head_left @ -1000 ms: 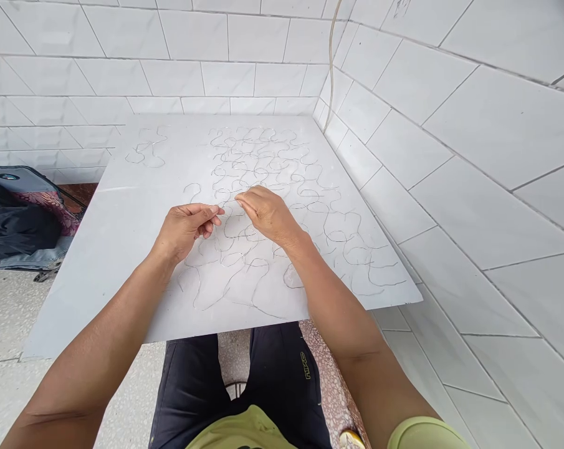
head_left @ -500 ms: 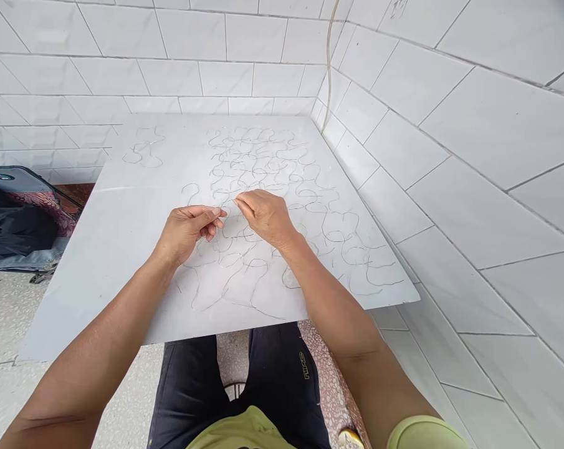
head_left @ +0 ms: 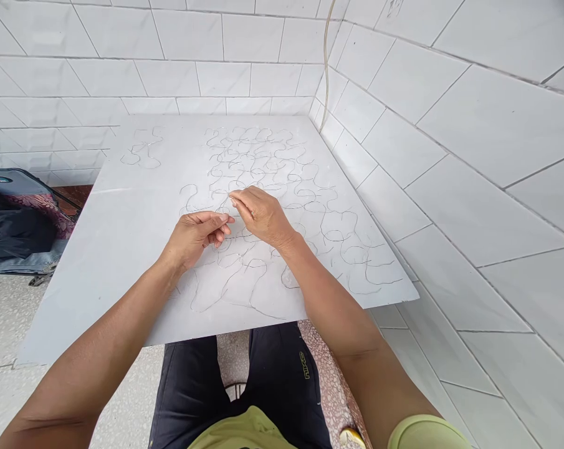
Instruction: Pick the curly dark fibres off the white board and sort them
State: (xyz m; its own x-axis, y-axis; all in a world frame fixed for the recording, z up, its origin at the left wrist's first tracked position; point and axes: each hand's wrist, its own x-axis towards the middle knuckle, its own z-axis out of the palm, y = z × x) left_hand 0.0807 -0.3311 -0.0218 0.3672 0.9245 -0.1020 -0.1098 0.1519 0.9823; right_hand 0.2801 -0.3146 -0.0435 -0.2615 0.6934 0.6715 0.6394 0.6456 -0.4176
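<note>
Many thin, dark, wavy wires (head_left: 258,284) lie spread over a white board (head_left: 118,243). Above the middle of the board, my left hand (head_left: 200,236) is closed, thumb and forefinger pinched together on a thin wire. Just right of it and slightly farther away, my right hand (head_left: 263,215) pinches too, fingertips pointing left. A fine strand shows faintly between the two sets of fingertips, a small gap apart. The fingers hide the ends of that strand.
Tiled walls (head_left: 235,37) meet behind and to the right of the board, with a pale cable (head_left: 326,68) hanging in the corner. A chair with dark cloth (head_left: 17,224) stands left. A smaller wire group (head_left: 144,153) lies at the far left.
My left hand has moved a little right and nearer to me. My right hand has shifted slightly left and away. Both keep their pinch.
</note>
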